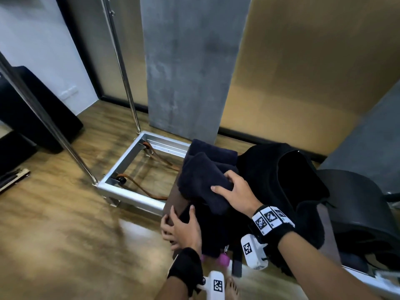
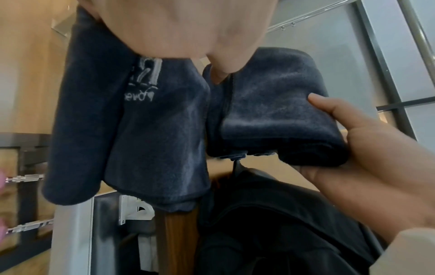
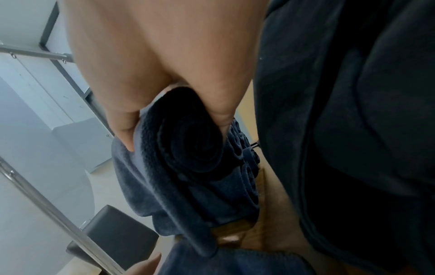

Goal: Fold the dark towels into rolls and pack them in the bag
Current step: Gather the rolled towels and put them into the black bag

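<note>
The right hand [image 1: 234,192] reaches forward and down from the lower right of the head view, wrist banded with a black strap carrying square printed markers. Its fingers curl over the near end of a rolled dark towel [image 1: 202,181], thumb on one side and fingers on the other; the right wrist view shows the spiral of the roll's end [image 3: 190,137] pinched between them. The roll's long axis runs away from the person, slanting up and to the left in the head view, with the gripped end nearest the body. A loose flap of the same cloth hangs below the roll.

The left hand [image 1: 180,229] sits lower and closer, palm turned inward, fingers wrapped round the corner of a brown wooden surface [image 1: 173,204] and a dark towel edge draped there. In the left wrist view its thumb [image 2: 329,106] and palm cradle a folded dark bundle [image 2: 270,111], fingers curled beneath it.

A second rolled towel [image 1: 213,151] lies just beyond the held one, on the same surface. Directly right of the towels stands a black bag [image 1: 287,178], its mouth gaping open towards the person. A metal frame [image 1: 129,169] rests on the wooden floor to the left.
</note>
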`<action>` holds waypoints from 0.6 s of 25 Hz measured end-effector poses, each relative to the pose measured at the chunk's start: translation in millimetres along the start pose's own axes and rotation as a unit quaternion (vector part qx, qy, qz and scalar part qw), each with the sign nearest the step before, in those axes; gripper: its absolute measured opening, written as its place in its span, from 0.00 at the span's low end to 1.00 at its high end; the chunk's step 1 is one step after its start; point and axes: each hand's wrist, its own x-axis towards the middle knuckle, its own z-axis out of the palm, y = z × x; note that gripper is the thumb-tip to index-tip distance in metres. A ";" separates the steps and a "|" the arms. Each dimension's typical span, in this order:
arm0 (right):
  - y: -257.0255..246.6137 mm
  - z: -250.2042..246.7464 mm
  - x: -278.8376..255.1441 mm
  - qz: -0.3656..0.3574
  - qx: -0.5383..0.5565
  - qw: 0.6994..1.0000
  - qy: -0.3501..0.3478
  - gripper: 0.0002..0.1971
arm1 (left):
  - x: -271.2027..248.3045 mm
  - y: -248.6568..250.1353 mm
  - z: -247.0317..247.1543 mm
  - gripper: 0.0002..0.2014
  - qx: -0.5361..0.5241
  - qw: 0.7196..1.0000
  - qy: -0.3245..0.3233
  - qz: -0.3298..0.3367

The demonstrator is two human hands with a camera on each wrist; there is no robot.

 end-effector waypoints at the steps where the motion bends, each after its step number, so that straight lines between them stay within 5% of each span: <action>1: 0.6 0.6 -1.0 0.003 0.014 1.000 0.005 0.17 | 0.9 -6.0 0.9 0.33 0.005 1.000 0.003 0.000; 9: 0.2 0.1 -5.3 0.009 0.042 0.999 0.016 0.17 | -1.7 21.9 12.9 0.27 -0.030 0.999 -0.030 -0.008; 15: 6.7 3.5 -13.9 0.029 0.048 0.998 -0.002 0.18 | 5.6 -7.0 27.4 0.21 -0.054 0.996 0.019 0.064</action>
